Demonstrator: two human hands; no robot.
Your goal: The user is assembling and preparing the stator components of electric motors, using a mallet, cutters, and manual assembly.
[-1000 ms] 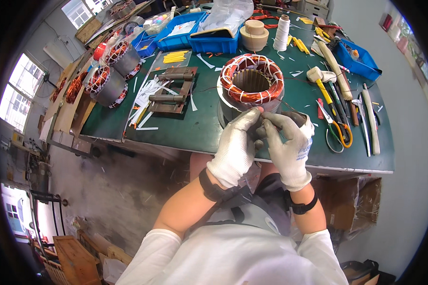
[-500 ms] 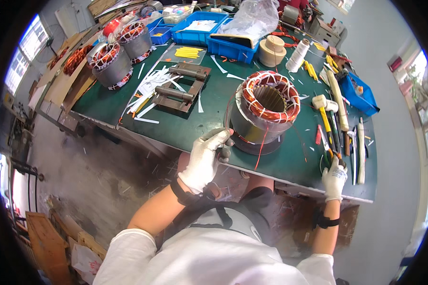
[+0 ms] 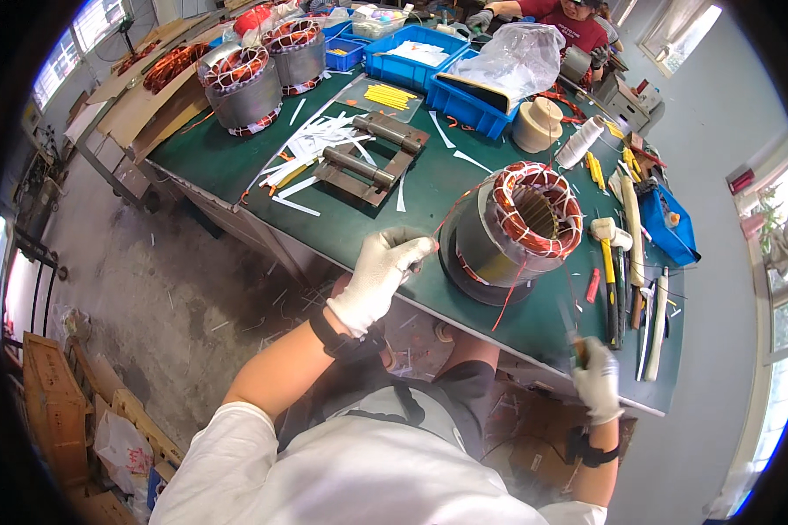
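A stator (image 3: 490, 249) with a steel body and a laced ring of copper windings (image 3: 537, 210) stands upright on a dark round base at the bench's front edge. My left hand (image 3: 381, 276), in a white glove, is closed at the stator's left side. Its fingertips pinch a thin reddish wire (image 3: 449, 216) that runs up to the windings. Another red wire end (image 3: 505, 306) hangs down the stator's front. At the right front edge my gloved right hand (image 3: 597, 385) is closed round scissors (image 3: 578, 348), raised off the bench; motion blurs their blades.
Right of the stator lie a mallet (image 3: 606, 262), a red-handled tool (image 3: 594, 285) and several rods. A metal frame (image 3: 359, 162) and white paper strips (image 3: 315, 144) lie to the left. Blue bins (image 3: 473, 109), thread spools (image 3: 537, 125) and other stators (image 3: 241, 92) stand farther back. A co-worker (image 3: 565, 31) is at the far end.
My right hand has lifted the scissors from among the tools and moved them left, toward me. My left hand keeps its pinch on the wire. The view has shifted, bringing the co-worker into sight.
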